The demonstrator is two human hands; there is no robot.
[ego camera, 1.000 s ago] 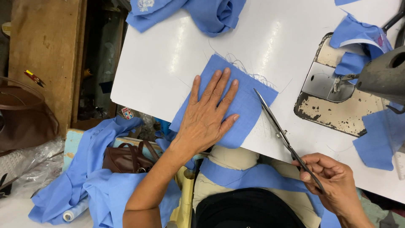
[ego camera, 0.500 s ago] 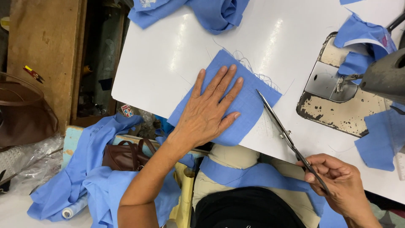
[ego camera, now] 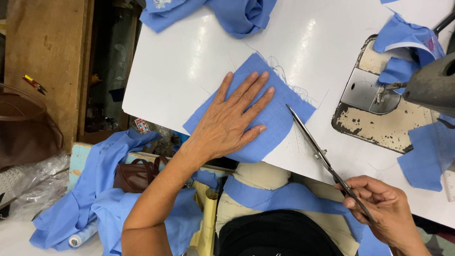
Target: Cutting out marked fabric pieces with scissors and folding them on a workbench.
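A square piece of blue cloth (ego camera: 268,87) lies flat on the white table (ego camera: 189,57). My left hand (ego camera: 232,121) rests on it, palm down, fingers spread. My right hand (ego camera: 384,213) holds a pair of scissors (ego camera: 317,149) by the handles at the table's near edge. The blades are closed, and their tip touches the right edge of the cloth. A frayed thread trails from the cloth's far side.
A sewing machine (ego camera: 426,85) with its worn metal plate (ego camera: 374,118) stands at the right, with blue scraps (ego camera: 426,151) around it. More blue cloth (ego camera: 237,12) is bunched at the table's far edge. Blue fabric (ego camera: 95,199) and a brown bag (ego camera: 137,173) lie below left.
The view has shifted slightly. My left hand stays flat on the cloth, and the scissors keep their place beside its right edge.
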